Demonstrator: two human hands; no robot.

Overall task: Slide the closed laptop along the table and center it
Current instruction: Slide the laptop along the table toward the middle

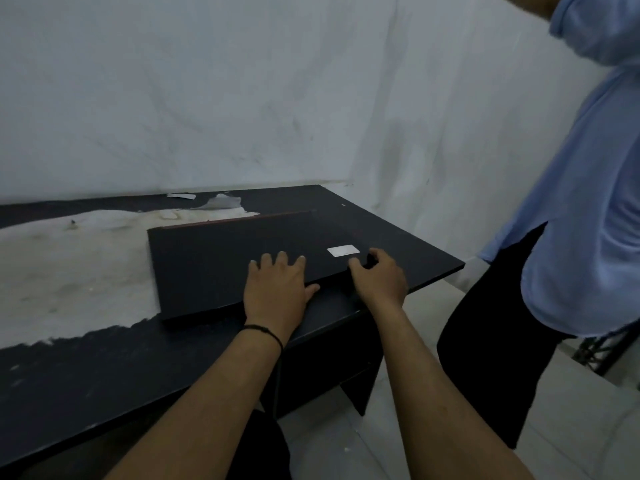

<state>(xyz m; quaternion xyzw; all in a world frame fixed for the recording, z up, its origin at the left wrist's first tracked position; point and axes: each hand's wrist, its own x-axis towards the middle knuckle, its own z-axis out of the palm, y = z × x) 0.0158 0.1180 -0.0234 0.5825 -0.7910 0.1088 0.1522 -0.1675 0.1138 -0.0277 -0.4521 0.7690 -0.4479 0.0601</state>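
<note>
The closed black laptop (214, 265) lies flat on the dark table (86, 375), toward its right end, with a small white sticker near its front right corner. My left hand (277, 289) rests palm down on the lid near the front edge, fingers spread. My right hand (379, 277) curls around the laptop's front right corner, thumb on top by the sticker. A thin black band circles my left wrist.
A large patch of the table top (69, 271) left of the laptop is worn to pale white. The table's right edge (450, 268) is close to the laptop. A person in a blue shirt and dark trousers (571, 237) stands right of the table. A white wall is behind.
</note>
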